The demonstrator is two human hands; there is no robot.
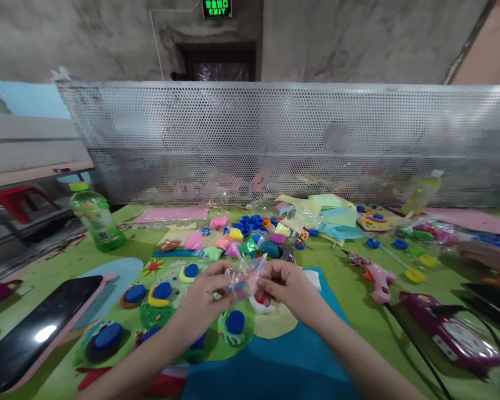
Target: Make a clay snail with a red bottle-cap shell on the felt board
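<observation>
My left hand [212,289] and my right hand [285,286] meet at the middle of the table, their fingers closed on a crinkled clear plastic bag [245,273]. What the bag holds, if anything, I cannot make out. Below them lies a craft picture with a blue sheet [270,366] and a green part bearing clay shapes. Several blue caps [235,321] sit on it, one on a yellow clay crescent [156,294]. A red and yellow clay sun [153,267] is at its upper left. Just beyond my hands are small packets of coloured clay [194,241].
A phone [45,328] lies at left near a green bottle [96,216]. On the right are a pink glue gun [375,275], a purple device with a cord [454,333] and another person's hand [491,256]. Blue caps [254,223] and paper sheets [333,214] lie before a perforated metal screen [250,133].
</observation>
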